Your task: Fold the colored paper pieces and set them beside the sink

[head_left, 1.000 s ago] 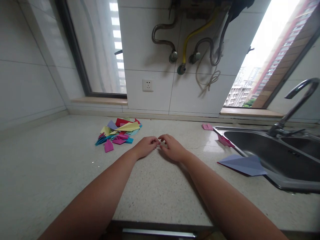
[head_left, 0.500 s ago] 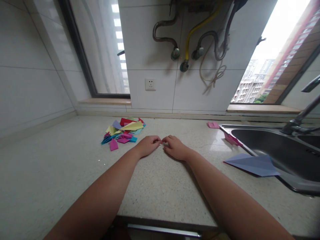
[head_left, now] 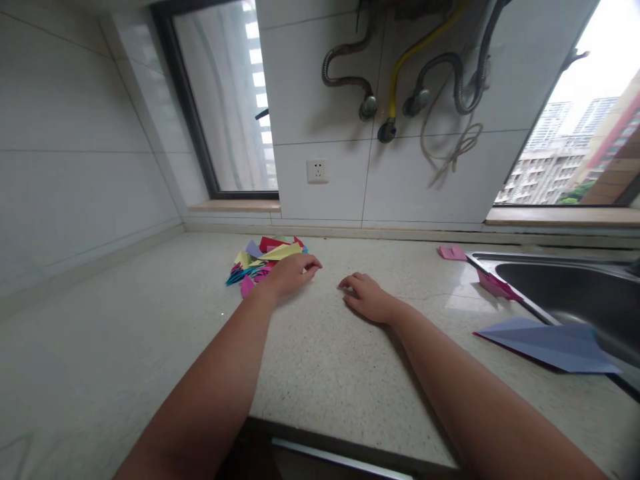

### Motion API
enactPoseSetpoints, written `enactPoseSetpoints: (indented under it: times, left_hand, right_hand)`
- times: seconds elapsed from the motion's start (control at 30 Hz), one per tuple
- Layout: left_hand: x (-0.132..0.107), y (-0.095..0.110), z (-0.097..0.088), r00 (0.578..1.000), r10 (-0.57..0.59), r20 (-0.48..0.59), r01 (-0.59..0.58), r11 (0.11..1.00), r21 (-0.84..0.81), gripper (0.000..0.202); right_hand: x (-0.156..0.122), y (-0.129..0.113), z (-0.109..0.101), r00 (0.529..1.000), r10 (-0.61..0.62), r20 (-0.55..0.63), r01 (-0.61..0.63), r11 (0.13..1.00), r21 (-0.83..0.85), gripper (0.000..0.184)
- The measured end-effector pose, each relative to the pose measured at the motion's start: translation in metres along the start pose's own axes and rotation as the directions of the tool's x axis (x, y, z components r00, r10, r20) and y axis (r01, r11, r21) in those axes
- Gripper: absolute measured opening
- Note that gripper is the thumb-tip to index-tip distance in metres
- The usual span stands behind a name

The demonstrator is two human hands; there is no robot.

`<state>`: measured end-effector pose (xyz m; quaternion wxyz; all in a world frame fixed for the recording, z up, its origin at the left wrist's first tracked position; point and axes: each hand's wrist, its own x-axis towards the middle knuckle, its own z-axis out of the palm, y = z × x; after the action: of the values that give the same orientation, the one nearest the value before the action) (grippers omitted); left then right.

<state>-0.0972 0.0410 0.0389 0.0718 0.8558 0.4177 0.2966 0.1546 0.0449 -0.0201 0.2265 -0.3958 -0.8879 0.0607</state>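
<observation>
My left hand (head_left: 294,272) hovers at the right front edge of a pile of folded coloured papers (head_left: 281,251), hiding part of it. Its fingers are bent and loosely open, and I see nothing between them. The pile mixes yellow, red, pink, blue and lilac pieces, with a magenta piece (head_left: 247,287) at its front. To the right, my right hand (head_left: 369,297) rests low over the pale counter (head_left: 320,367), fingers slightly curled, thumb apart, holding nothing visible. A gap of bare counter separates the two hands.
A lilac paper plane (head_left: 547,343) lies at the right, partly over the rim of the steel sink (head_left: 560,287). One pink folded paper (head_left: 453,253) sits behind the sink corner, and another pink folded paper (head_left: 497,285) leans on its edge. Pipes hang on the tiled wall (head_left: 320,207).
My hands, whose fingertips nearly met before, have come apart. The left hand has moved up and left to the paper pile. The view has shifted left.
</observation>
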Motion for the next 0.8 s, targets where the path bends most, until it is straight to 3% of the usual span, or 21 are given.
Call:
enactPoseSetpoints:
  times: [0.13, 0.23, 0.37, 0.47, 0.8]
  left_hand:
    - [-0.002, -0.015, -0.042, 0.984, -0.045, -0.174, 0.050, 0.998, 0.026, 0.025]
    - [-0.015, -0.036, -0.057, 0.965, -0.095, -0.245, 0.114, 0.991, 0.065, 0.026]
    - [-0.042, -0.069, -0.052, 0.938, -0.226, -0.263, 0.250, 0.966, 0.061, 0.029]
    - [-0.055, -0.084, -0.040, 0.949, -0.240, -0.204, 0.255, 0.966, 0.051, 0.032]
    - [-0.056, -0.091, -0.025, 0.977, -0.146, -0.153, 0.189, 0.929, 0.319, 0.036]
  right_hand:
    - [0.001, 0.001, 0.000, 1.000, -0.004, 0.012, 0.004, 1.000, -0.002, 0.027]
    - [0.002, 0.001, 0.000, 1.000, -0.002, 0.014, 0.002, 1.000, -0.011, 0.026]
    - [0.003, 0.002, 0.001, 1.000, -0.007, 0.019, 0.007, 1.000, -0.018, 0.027]
    - [0.003, 0.003, 0.002, 1.000, -0.007, 0.014, 0.007, 1.000, -0.017, 0.027]
    - [0.002, 0.002, 0.000, 0.999, -0.001, 0.040, 0.003, 0.999, -0.038, 0.028]
